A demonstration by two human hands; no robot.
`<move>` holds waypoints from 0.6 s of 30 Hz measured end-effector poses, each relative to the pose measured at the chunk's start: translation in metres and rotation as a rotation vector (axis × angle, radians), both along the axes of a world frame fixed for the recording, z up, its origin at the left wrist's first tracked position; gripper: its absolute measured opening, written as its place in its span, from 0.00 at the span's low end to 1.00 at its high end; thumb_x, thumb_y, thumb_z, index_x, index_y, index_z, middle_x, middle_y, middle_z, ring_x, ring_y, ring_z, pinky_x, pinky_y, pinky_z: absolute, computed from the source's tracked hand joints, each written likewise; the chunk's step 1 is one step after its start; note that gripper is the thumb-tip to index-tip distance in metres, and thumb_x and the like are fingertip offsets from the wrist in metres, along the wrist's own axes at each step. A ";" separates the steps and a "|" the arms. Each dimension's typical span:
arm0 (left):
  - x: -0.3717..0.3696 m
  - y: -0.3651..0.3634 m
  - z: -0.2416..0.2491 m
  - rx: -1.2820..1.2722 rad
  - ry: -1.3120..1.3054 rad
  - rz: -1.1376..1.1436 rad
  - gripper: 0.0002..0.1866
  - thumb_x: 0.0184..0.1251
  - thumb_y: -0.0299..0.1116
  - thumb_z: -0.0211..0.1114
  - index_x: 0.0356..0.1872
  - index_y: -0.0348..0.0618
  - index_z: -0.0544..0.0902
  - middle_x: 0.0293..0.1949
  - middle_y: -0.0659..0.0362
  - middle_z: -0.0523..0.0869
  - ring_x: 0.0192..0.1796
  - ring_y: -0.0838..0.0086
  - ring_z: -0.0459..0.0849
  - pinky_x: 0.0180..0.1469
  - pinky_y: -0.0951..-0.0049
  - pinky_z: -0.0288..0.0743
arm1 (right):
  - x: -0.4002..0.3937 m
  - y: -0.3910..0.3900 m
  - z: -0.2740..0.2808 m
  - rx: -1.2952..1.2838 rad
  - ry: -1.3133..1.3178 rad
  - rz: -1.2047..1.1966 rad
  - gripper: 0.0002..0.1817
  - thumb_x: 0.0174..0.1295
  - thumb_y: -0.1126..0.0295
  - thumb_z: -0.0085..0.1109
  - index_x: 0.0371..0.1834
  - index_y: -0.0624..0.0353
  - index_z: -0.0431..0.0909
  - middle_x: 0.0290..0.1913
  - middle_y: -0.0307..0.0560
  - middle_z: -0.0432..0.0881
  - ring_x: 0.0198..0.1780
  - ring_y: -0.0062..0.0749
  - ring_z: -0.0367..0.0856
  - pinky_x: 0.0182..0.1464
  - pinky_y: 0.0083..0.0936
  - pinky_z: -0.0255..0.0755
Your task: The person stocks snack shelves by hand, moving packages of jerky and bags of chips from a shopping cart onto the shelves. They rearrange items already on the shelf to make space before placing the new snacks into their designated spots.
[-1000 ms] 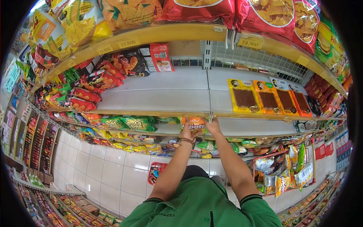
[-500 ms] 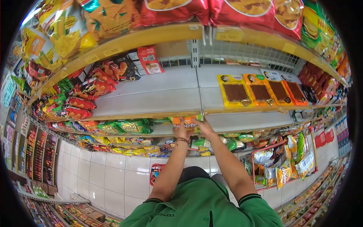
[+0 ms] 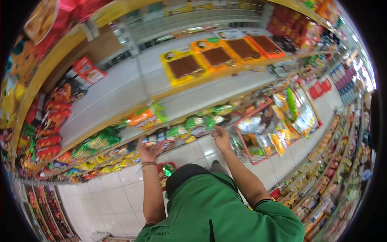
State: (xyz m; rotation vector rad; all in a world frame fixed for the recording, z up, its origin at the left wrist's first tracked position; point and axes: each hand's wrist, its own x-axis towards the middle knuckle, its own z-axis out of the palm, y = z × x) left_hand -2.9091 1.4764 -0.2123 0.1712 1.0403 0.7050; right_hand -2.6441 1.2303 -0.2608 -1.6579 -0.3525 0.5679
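An orange and green snack bag (image 3: pixel 146 116) lies at the front edge of a white shelf (image 3: pixel 189 99), beside several green bags. My left hand (image 3: pixel 149 151) hangs just below that shelf, palm up, fingers apart, holding nothing; a bracelet circles its wrist. My right hand (image 3: pixel 221 137) is level with it to the right, fingers loosely spread and empty, in front of green snack bags (image 3: pixel 197 121) on the lower shelf. Both arms reach out from green sleeves.
The shelf above carries flat yellow and orange packs (image 3: pixel 217 56) and red bags (image 3: pixel 50 121) at the left. A red wire basket (image 3: pixel 264 135) full of snack packs stands on the white tiled floor at right. More stocked shelving runs along the right edge.
Both hands have let go of the orange and green bag, which now rests on the shelf, and have dropped back. My view has swung down and to the right.
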 end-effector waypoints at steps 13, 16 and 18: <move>0.084 -0.171 0.040 0.194 -0.087 -0.500 0.29 0.72 0.54 0.61 0.62 0.42 0.76 0.62 0.49 0.81 0.63 0.56 0.78 0.66 0.49 0.71 | 0.178 -0.274 0.075 -0.699 -0.680 -0.972 0.24 0.51 0.70 0.68 0.54 0.61 0.78 0.53 0.59 0.78 0.58 0.57 0.74 0.63 0.46 0.66; 0.100 -0.197 0.035 0.182 -0.095 -0.577 0.28 0.73 0.53 0.60 0.63 0.41 0.76 0.62 0.49 0.81 0.63 0.56 0.79 0.66 0.49 0.71 | 0.213 -0.275 0.096 -0.697 -0.616 -0.951 0.30 0.53 0.70 0.68 0.61 0.63 0.74 0.56 0.61 0.78 0.60 0.56 0.74 0.64 0.47 0.67; 0.109 -0.213 0.038 0.164 -0.081 -0.609 0.27 0.75 0.51 0.58 0.64 0.40 0.74 0.62 0.49 0.81 0.62 0.57 0.79 0.65 0.50 0.72 | 0.243 -0.275 0.100 -0.673 -0.936 -0.809 0.25 0.54 0.70 0.69 0.58 0.60 0.78 0.56 0.60 0.81 0.59 0.58 0.76 0.62 0.46 0.70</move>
